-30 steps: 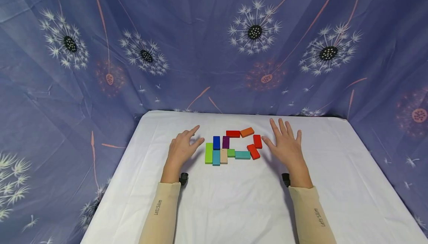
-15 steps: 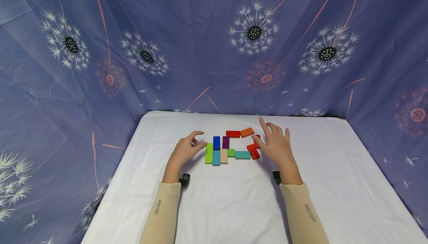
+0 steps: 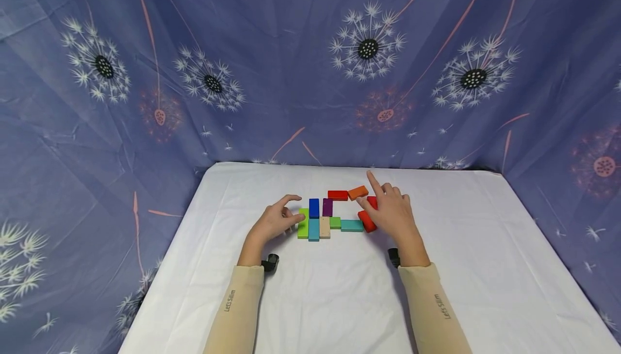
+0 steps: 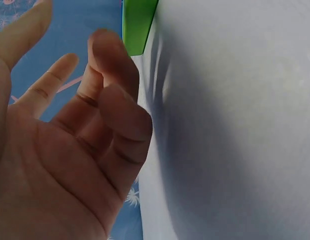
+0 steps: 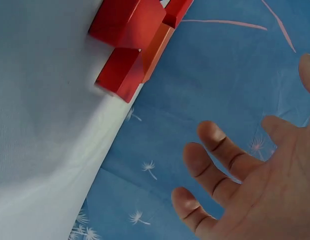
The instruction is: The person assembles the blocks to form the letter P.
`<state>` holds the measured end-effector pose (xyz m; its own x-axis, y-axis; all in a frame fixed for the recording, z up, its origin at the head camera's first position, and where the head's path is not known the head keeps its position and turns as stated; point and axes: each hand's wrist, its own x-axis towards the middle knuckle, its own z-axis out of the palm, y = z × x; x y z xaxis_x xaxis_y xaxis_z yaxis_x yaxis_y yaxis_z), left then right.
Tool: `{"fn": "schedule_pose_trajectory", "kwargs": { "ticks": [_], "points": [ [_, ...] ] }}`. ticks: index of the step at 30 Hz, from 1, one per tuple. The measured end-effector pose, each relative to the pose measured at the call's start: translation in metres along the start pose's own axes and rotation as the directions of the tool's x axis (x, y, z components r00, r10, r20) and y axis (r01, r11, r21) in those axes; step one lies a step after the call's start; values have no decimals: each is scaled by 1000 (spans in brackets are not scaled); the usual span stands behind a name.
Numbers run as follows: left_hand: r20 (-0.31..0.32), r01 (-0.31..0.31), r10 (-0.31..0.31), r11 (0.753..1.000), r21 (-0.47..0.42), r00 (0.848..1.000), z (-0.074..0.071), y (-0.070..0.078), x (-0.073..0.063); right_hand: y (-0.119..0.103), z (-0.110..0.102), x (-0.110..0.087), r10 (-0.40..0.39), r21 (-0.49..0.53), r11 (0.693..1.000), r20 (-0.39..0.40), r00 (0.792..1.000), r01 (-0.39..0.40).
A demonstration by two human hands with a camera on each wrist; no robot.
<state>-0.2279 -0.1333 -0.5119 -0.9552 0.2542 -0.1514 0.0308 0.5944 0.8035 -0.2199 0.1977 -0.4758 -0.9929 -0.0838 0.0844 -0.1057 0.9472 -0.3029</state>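
Note:
In the head view, flat coloured blocks lie in a loop. My left hand (image 3: 274, 222) hovers at the left end, its thumb overlapping the lime block (image 3: 303, 231); it holds nothing. The left wrist view shows loosely bent fingers near that block's end. Beside it lie a dark blue block (image 3: 314, 207), a teal-blue block (image 3: 313, 230), a purple block (image 3: 327, 207) and a beige block (image 3: 324, 228). My right hand (image 3: 394, 215) hovers at the other end, fingers spread, holding nothing. It partly covers two red blocks; the nearer red block (image 3: 366, 221) is tilted.
Along the back lie another red block (image 3: 337, 195) and an orange block (image 3: 358, 192). A small green block (image 3: 335, 223) and a turquoise block (image 3: 351, 226) form the front side. White cloth covers the table (image 3: 330, 300); a blue dandelion-print curtain (image 3: 291, 63) hangs behind.
My right hand has moved left over the red blocks. My left hand has shifted slightly right, its thumb now over the lime block. The blocks stay in place.

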Motion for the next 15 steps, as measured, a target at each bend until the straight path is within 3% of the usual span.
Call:
{"fn": "schedule_pose_trajectory", "kwargs": {
  "ticks": [15],
  "points": [
    [61,-7,10,998,-58,998,10,-3,1,-10,11,9,-29,128,992,36,999,24]
  ]
}}
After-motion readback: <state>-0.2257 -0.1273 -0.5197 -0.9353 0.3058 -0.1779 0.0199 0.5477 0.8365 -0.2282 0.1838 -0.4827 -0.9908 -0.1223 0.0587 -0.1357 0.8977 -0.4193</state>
